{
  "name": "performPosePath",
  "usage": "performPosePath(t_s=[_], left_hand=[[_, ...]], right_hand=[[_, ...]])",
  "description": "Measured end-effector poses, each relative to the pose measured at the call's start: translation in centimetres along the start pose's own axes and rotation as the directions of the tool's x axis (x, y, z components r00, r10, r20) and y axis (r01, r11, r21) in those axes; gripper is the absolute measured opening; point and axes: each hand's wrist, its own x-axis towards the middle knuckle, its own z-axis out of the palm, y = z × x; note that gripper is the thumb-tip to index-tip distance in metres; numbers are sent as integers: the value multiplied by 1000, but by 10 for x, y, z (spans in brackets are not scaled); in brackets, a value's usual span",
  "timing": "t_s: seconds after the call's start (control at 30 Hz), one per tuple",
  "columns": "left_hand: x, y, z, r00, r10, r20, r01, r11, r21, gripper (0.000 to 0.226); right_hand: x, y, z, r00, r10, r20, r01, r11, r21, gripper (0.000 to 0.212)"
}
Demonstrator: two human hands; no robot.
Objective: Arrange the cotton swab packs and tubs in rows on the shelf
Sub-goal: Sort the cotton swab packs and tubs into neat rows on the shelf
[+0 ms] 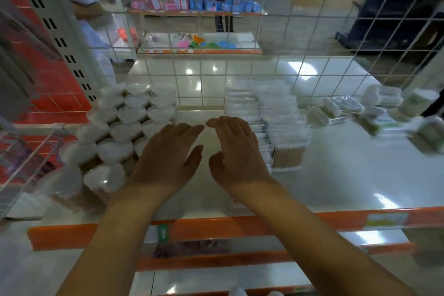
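Round cotton swab tubs [125,122] with clear lids stand in tight rows on the left of the white shelf [336,175]. Flat clear swab packs [264,108] are stacked in the middle, one rectangular box [288,155] at their front. Loose packs [374,113] lie scattered at the right. My left hand [168,156] and my right hand [236,151] hover side by side over the gap between tubs and packs, fingers straight and relaxed, holding nothing. The left hand's edge is next to the tubs, and the right hand's edge is close to the stacked packs.
A white wire grid [264,74] backs the shelf. An orange price rail [216,226] runs along the front edge. A clear divider [31,156] and a perforated upright [62,38] bound the left side. A person [86,2] stands beyond the grid.
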Motion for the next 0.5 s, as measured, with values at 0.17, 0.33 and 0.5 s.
performPosePath(t_s=[0.17, 0.33, 0.5], left_hand=[[19, 47, 14, 995, 94, 28, -94, 995, 13, 52], [40, 91, 31, 988, 151, 18, -151, 989, -4, 45], [59, 136, 52, 989, 148, 11, -148, 988, -52, 38]], right_hand=[[-11, 40, -35, 998, 58, -23, -59, 997, -46, 59], [-24, 77, -78, 994, 101, -35, -103, 993, -51, 54], [-36, 116, -114, 990, 140, -34, -142, 988, -61, 57]])
